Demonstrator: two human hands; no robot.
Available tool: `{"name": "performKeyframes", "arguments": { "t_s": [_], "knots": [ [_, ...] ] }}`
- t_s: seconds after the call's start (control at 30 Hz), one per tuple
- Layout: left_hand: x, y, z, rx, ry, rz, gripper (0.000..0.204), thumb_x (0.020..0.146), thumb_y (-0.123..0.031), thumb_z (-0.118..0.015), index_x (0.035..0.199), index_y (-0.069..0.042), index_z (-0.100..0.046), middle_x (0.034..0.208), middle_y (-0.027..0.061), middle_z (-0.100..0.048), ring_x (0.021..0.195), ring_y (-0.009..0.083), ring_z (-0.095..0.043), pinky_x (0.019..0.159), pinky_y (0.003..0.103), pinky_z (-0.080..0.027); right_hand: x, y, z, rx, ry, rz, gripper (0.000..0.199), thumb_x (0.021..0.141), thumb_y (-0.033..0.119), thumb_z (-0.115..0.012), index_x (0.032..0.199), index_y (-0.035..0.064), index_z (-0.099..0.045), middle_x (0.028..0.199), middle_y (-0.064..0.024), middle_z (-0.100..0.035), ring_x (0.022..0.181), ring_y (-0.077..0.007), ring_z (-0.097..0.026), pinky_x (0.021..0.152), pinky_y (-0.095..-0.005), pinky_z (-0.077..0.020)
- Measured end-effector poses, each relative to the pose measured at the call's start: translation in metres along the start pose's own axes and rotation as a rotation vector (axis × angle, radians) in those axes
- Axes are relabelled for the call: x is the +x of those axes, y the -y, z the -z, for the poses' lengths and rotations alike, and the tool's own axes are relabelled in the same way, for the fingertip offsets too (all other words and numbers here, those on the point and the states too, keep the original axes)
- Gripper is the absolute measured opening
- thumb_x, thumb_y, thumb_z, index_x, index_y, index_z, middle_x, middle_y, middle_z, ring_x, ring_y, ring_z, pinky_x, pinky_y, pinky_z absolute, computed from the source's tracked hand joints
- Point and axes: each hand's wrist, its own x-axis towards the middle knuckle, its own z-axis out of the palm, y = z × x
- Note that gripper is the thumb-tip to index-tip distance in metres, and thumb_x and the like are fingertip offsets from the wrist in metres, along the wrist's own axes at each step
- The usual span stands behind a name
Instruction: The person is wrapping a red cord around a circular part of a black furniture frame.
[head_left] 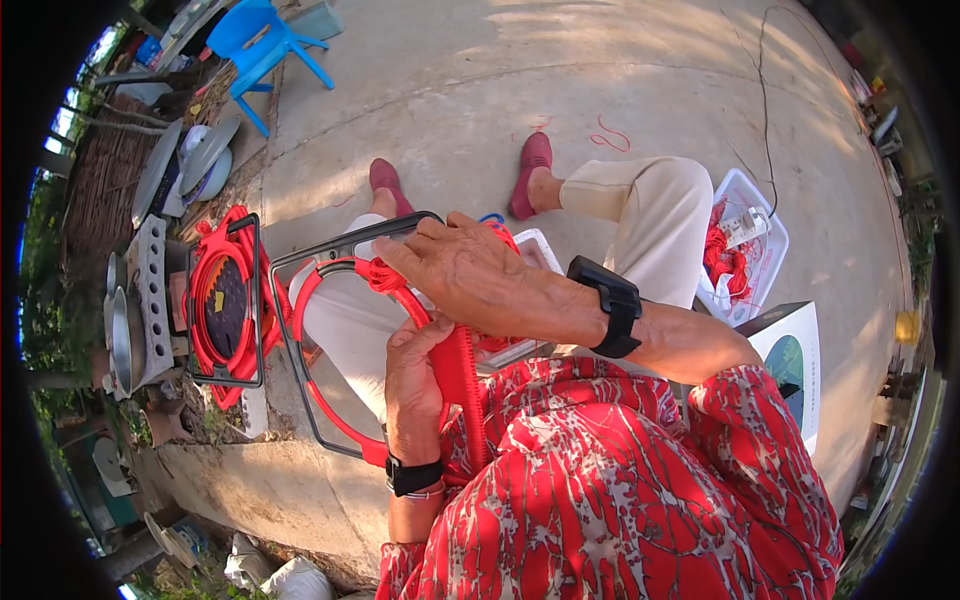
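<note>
A black rectangular metal frame [289, 340] with a red-covered ring [332, 408] inside it leans across my lap. My left hand [412, 385] is closed around a flat red band [458, 385] with a ridged edge, at the frame's right side. Above it my right hand [462, 270] curls over the top of the frame, its thumb side against a bunch of red cord [383, 277]. The right fingertips are partly hidden behind the hand. Some red cord also shows beyond the right hand.
Another black frame with red rings [226, 305] stands to the left. A white basket [775, 240] at the right holds red cord and a power strip [745, 228]. Near it stands a white box [797, 375]. A blue chair [258, 50] is at the far left; a cable [762, 110] crosses the floor.
</note>
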Motion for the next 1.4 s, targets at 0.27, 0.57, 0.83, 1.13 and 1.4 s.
{"name": "performKeyframes", "arguments": {
  "t_s": [0.27,0.57,0.83,1.13,1.4],
  "knots": [
    [0.001,0.003,-0.001,-0.016,-0.016,0.028,0.018,0.083,0.000,-0.061,0.101,0.004,-0.058,0.089,0.0153,-0.066,0.075,0.0272,-0.068,0.060,0.040,-0.060,0.005,0.001,-0.009,-0.141,0.247,-0.069,0.031,0.064,0.015,-0.070,0.090,0.0042,-0.056,0.083,-0.0080,-0.065,0.088,-0.0230,-0.060,0.072,-0.0356,-0.0457],
    [0.000,0.004,-0.004,0.001,-0.032,0.032,0.022,0.083,0.001,-0.059,0.104,0.005,-0.057,0.089,0.0154,-0.066,0.070,0.0268,-0.067,0.058,0.039,-0.060,0.003,0.002,-0.007,-0.309,0.349,0.044,0.014,0.066,0.020,-0.069,0.074,0.0097,-0.064,0.069,-0.0026,-0.064,0.082,-0.0203,-0.059,0.061,-0.0337,-0.0418],
    [-0.001,0.004,-0.006,0.055,-0.041,-0.010,0.034,0.082,-0.001,-0.062,0.116,0.003,-0.055,0.092,0.0135,-0.066,0.073,0.0242,-0.067,0.060,0.038,-0.059,-0.001,-0.011,-0.008,-0.236,0.249,0.150,0.007,0.066,0.020,-0.066,0.064,0.0139,-0.062,0.064,-0.0003,-0.062,0.075,-0.0197,-0.058,0.057,-0.0327,-0.0394],
    [-0.003,0.003,-0.009,0.063,-0.046,-0.056,0.045,0.082,0.000,-0.061,0.125,0.001,-0.048,0.098,0.0142,-0.065,0.075,0.0255,-0.067,0.060,0.038,-0.059,-0.001,-0.007,-0.009,-0.225,0.185,0.160,0.009,0.066,0.019,-0.066,0.061,0.0140,-0.061,0.063,-0.0001,-0.062,0.075,-0.0197,-0.058,0.059,-0.0330,-0.0377],
    [-0.003,0.001,-0.010,0.063,-0.037,-0.058,0.043,0.082,-0.001,-0.061,0.123,0.001,-0.049,0.097,0.0135,-0.064,0.075,0.0251,-0.067,0.059,0.037,-0.060,0.003,-0.016,-0.007,-0.073,0.301,0.113,0.019,0.070,0.030,-0.069,0.075,0.0129,-0.062,0.069,-0.0027,-0.061,0.078,-0.0212,-0.059,0.067,-0.0365,-0.0408]
  ]
}}
